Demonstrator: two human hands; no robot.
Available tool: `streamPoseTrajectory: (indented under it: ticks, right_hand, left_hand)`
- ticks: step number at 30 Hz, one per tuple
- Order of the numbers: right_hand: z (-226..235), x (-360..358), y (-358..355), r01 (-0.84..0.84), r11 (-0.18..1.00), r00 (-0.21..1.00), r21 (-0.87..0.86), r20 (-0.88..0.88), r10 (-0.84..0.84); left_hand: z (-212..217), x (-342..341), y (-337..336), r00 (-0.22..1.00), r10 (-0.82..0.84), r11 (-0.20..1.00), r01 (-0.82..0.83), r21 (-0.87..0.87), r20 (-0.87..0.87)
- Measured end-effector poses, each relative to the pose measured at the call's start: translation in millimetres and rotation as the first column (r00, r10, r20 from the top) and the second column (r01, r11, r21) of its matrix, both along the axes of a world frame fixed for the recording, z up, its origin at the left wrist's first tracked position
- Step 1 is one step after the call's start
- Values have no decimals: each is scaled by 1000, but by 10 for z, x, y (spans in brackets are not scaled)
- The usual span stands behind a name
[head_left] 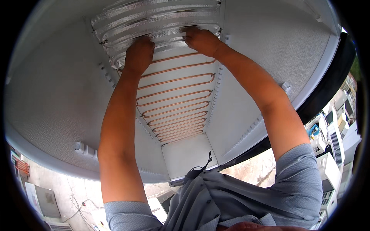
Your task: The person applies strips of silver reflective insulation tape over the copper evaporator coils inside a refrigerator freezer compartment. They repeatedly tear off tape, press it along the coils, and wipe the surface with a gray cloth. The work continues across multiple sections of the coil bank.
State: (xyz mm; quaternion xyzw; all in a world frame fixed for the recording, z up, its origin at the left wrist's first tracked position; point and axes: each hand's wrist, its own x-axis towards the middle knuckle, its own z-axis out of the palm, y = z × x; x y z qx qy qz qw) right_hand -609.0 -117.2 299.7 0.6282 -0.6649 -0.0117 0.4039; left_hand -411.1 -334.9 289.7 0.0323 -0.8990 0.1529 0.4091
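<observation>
Both my hands are raised to the back wall of a white refrigerator cabinet, at the lower edge of shiny aluminium foil tape (pixel 162 24). The tape lies in overlapping strips over the upper tube rows, whose ridges show through. My left hand (pixel 140 54) is closed at the left part of the lowest strip. My right hand (pixel 203 41) is curled in a pinch on the same strip farther right. Both sets of fingertips are partly hidden. Below them, bare copper tubing (pixel 175 89) zigzags down the wall, held by small dark clips at its bends.
Textured side walls (pixel 58 104) enclose the work, with moulded shelf rails (pixel 243 134) and small shelf supports (pixel 85 149) jutting out. A dark cable (pixel 210 156) sticks up near the cabinet's lower edge. Outside, loose wires (pixel 77 204) and several appliance units (pixel 327 169) lie around.
</observation>
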Motion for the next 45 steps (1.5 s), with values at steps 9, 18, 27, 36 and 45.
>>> streamPoseTrajectory:
  ticks: [9,18,27,36,45]
  right_hand:
    - [-59,-19,9,-91,992,989,-93,-126,79]
    - [-19,559,-637,-238,965,959,-114,-185,215]
    - [-9,643,-743,-256,956,959,-145,-161,233]
    - [-34,257,-433,-173,979,934,-109,-333,128]
    - [8,68,25,-35,999,976,-36,-216,27]
  left_hand:
    - [75,-8,29,1000,-20,1000,20,-2,13]
    - [146,14,115,999,28,999,-26,-47,44]
    - [109,-10,43,999,15,997,-11,-71,51]
    - [94,-62,54,998,-58,985,56,-161,-8]
    - [100,-15,68,1000,-19,989,16,-150,-20]
